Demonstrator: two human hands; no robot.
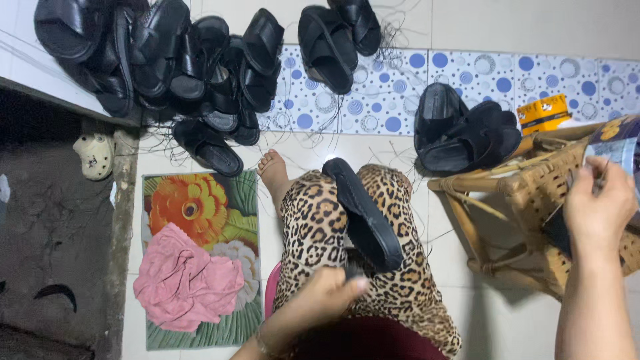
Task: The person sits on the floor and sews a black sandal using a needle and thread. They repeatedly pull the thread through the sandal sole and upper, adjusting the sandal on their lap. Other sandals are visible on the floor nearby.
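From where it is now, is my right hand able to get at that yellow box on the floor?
Probably not directly: the right hand is at a tin over the woven stool, which stands between it and the yellow box.

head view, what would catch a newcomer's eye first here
A black sandal lies across the leopard-print lap, its near end held by the left hand. More black sandals are heaped at top left. The right hand reaches to a wicker stool at right.

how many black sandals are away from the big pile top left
5: one sandal on the lap, held by the left hand; two at top; two beside the stool. Others may be hidden.
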